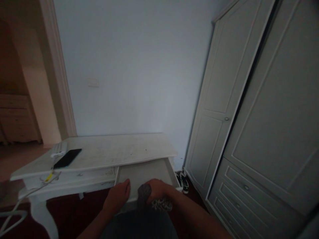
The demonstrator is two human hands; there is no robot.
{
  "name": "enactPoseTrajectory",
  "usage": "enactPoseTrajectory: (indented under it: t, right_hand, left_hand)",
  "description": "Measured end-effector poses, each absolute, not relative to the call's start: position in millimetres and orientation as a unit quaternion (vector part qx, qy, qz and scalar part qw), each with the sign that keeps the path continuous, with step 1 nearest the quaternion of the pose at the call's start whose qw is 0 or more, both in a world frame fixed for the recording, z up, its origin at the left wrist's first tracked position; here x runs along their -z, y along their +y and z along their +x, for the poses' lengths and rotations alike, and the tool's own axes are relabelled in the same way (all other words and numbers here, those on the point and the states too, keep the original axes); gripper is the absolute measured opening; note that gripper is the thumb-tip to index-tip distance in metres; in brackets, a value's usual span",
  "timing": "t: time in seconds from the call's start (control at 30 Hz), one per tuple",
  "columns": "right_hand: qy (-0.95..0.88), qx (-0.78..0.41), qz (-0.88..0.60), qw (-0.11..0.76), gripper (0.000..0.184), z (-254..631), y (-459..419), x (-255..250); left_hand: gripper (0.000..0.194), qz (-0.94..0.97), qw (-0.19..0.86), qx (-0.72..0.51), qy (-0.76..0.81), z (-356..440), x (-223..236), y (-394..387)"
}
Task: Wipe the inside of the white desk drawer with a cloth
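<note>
A pulled-out white drawer (149, 172) of the desk lies in front of me, its visible inside pale and bare. At its front left corner, my left hand (117, 196) is closed against the drawer's edge; the undersides of its fingers are hidden. My right hand (156, 188) grips a bunched dark grey cloth (144, 194) over the front edge of the drawer. Beneath that hand shows a patterned black-and-white fabric (161, 204), partly covered by my wrist.
A black phone (67, 158) and a white power strip (59, 148) with a cable rest on the left of the white desk (112, 146). To the right stands a tall wardrobe (211, 109). Shoes (183, 182) are on the floor between desk and wardrobe.
</note>
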State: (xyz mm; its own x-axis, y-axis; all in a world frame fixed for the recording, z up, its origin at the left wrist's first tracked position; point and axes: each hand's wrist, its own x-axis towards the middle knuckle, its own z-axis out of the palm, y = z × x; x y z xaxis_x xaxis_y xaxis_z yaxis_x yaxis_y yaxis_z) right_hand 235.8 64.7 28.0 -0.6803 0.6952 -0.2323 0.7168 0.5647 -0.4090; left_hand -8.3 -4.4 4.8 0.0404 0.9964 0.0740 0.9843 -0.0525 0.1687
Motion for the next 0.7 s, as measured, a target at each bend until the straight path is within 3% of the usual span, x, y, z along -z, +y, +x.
enactPoseTrajectory:
  t: [0.1,0.3,0.7]
  right_hand:
    - [0.909,0.171,0.376,0.056,0.074,186.8,55.8,-23.9]
    - [0.911,0.156,0.362,0.126,0.067,139.9,52.9,-23.2]
    - [0.897,0.257,0.345,0.102,0.083,232.4,63.1,-48.1]
  left_hand:
    - [0.036,0.710,0.059,-0.126,0.690,-12.1,-6.2,-5.8]
    - [0.039,0.705,0.083,-0.167,0.684,-15.1,-10.0,-8.3]
    - [0.046,0.737,0.055,-0.121,0.662,-14.3,-4.8,-4.3]
